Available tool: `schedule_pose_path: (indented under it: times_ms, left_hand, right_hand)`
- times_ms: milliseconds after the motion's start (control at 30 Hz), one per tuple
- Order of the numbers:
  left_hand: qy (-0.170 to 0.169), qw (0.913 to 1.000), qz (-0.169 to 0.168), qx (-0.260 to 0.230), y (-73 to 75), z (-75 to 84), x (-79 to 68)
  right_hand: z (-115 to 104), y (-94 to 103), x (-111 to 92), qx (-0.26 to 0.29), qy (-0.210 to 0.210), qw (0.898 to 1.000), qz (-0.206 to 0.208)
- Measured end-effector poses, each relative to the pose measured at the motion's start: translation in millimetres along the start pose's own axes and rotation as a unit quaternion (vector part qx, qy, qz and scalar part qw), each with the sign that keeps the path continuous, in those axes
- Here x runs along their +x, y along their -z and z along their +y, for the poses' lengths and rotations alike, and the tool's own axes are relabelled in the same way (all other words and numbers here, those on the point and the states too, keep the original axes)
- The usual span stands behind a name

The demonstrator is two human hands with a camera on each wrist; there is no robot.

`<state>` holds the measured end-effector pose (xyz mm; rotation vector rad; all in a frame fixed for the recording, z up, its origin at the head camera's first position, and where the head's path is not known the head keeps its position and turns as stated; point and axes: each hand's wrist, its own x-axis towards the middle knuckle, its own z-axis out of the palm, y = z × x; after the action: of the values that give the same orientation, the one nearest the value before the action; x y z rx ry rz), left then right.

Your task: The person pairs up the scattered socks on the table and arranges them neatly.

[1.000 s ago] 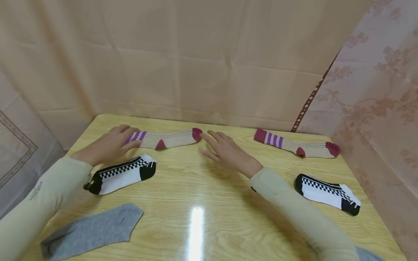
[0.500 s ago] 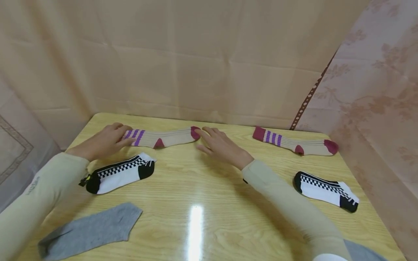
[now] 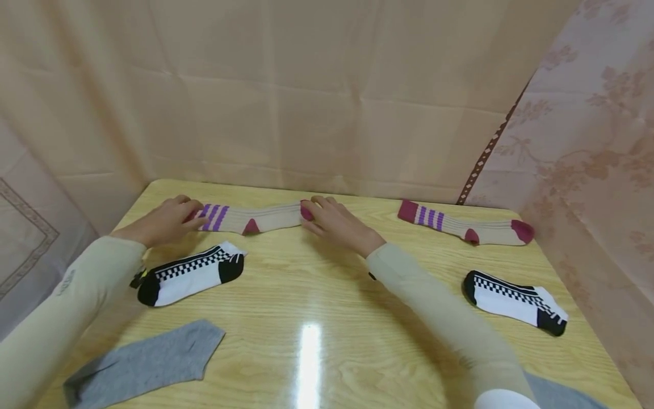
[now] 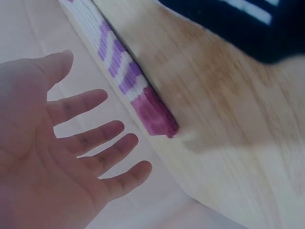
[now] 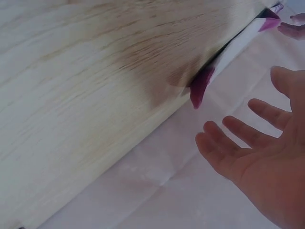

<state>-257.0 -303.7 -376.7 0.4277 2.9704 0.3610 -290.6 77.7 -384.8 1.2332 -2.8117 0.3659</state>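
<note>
A cream sock with purple stripes and maroon cuff, heel and toe lies flat along the table's far edge. My left hand is over its cuff end, partly covering it in the head view. At the toe end is my right hand, its fingertips overlapping the maroon toe. In the left wrist view, the left hand has loosely spread fingers, apart from the maroon-ended sock. Likewise, the right wrist view has the right hand with relaxed fingers just off the sock's toe.
A matching striped sock lies at the far right. Two black-and-white checkered ankle socks lie apart, one on the left, one on the right. A grey sock is at front left; grey cloth shows beyond the right sleeve.
My right hand has moved left, onto the sock's toe end. The left hand has shifted slightly left toward the cuff. The socks stay about where they were.
</note>
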Motion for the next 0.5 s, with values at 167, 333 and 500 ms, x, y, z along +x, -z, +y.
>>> schedule_pose_path:
  times_ms: [167, 333, 500]
  left_hand:
    - [0.011, 0.9998, -0.014, 0.004, -4.8, -3.8, 5.0]
    - [-0.011, 0.9998, -0.014, 0.012, -9.6, -5.6, 9.1]
    - [-0.024, 0.9995, -0.004, 0.018, -11.6, -7.6, 13.4]
  right_hand:
    - [1.7, -6.2, 9.6, 0.005, -0.001, 1.0, 0.013]
    - [3.2, -13.0, 19.2, -0.011, 0.004, 1.0, 0.008]
    - [3.7, -12.7, 26.9, -0.024, 0.002, 1.0, -0.003]
